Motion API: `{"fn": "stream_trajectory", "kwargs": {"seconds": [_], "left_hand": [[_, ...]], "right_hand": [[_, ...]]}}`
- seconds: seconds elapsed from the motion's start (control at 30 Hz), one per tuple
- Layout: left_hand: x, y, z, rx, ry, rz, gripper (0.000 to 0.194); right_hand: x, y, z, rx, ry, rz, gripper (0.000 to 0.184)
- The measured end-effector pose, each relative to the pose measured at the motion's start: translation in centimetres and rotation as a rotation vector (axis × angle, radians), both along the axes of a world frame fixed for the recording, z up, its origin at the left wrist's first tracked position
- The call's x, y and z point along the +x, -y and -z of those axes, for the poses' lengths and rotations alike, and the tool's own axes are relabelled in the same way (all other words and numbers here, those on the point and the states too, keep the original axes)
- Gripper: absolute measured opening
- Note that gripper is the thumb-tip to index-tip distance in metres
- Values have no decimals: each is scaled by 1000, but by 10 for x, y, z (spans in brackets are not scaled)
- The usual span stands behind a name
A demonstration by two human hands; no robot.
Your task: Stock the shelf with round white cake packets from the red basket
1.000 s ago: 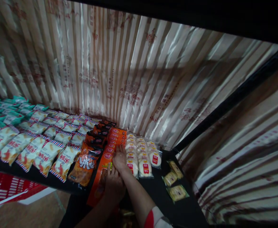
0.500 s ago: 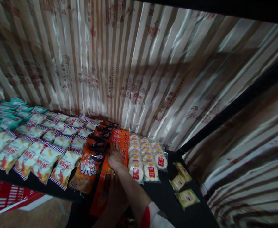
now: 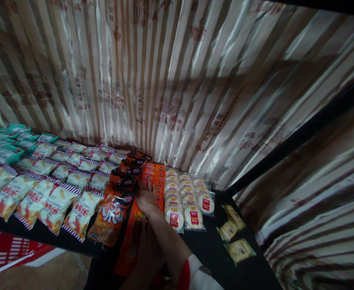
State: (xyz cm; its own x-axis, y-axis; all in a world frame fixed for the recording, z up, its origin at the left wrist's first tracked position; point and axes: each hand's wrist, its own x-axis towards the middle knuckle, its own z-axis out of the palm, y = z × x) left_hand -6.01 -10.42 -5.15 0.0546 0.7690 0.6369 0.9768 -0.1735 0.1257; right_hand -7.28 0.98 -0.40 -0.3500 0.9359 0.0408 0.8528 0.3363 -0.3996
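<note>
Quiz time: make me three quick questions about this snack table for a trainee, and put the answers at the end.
1. Which packets is the person's right hand touching?
2. True or false: the teal packets lie farther left in the picture than the round white packs.
3. How many yellow packets lie toward the right end of the black table? A: two. B: three. C: five.

Key: 1, the orange packets; 2, true; 3, B.

The right hand (image 3: 145,199) lies on orange packets (image 3: 154,172) between black-and-orange bags (image 3: 108,219) and white crackers (image 3: 193,217) on the table (image 3: 207,249).
</note>
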Motion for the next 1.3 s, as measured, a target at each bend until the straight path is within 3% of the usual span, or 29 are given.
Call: {"fn": "stream_trajectory", "kwargs": {"seconds": [0.17,0.4,0.73,0.9,1.07,1.3], "left_hand": [[0,2,2,-56,2,41,49],[0,4,3,-100,-57,56,45],[-1,7,-14,-87,-31,53,47],[-2,7,-21,-111,-27,51,49],[-1,6,-19,-133,-22,45,51],[0,3,-11,-153,-23,56,50]], "right_hand": [[0,-1,3,21,-28,13,54],[16,2,5,79,-64,263,56],[24,2,21,26,-45,328,53],[21,3,17,-62,-73,378,52],[25,7,10,-89,-108,365,51],[30,9,14,-59,-109,340,53]]}}
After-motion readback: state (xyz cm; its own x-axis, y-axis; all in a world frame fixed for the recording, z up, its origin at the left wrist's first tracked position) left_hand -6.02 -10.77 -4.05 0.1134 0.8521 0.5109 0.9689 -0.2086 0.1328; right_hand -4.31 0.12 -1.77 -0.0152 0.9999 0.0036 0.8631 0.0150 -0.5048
